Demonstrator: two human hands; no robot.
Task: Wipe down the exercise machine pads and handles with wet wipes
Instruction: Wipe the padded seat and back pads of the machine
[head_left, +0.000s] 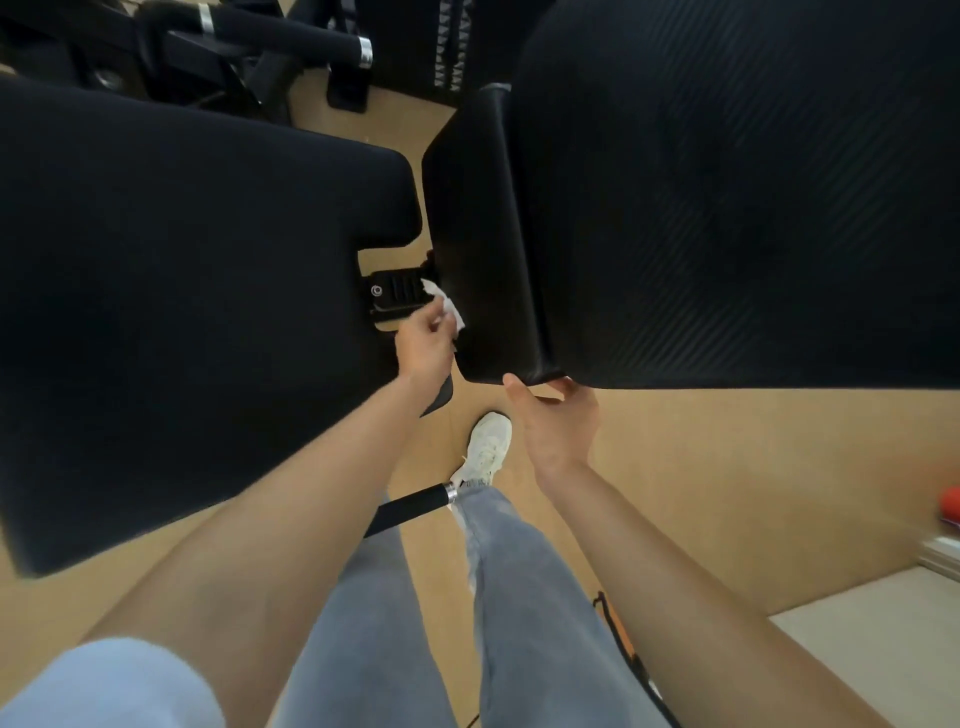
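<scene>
Black padding fills most of the frame: a broad seat pad (182, 286) across the left and centre left, and a larger ribbed pad (727, 208) across the upper right, with a narrow gap between them.

Left hand (423, 348): at frame centre, in that gap, fingers pinched on a crumpled white wet wipe (447, 309). The wipe sits against the smooth side face of the ribbed pad, just beside a black hinge bracket (395, 293).

Right hand (556, 421): below and right of centre, gripping the ribbed pad's lower corner, thumb on the near side; the fingers pass behind the edge and are mostly hidden.

Governing relation: the side face under the wipe runs lengthwise from upper centre of the frame down to the held corner. The left hand is already on it, near its lower half; the right hand appears only to steady it. Judgement: strokes should follow that long axis, upward away from the hands.

Outstanding, as judged: a foam handle (415, 506) with a chrome end, lower centre, shows no wipe on it.
</scene>
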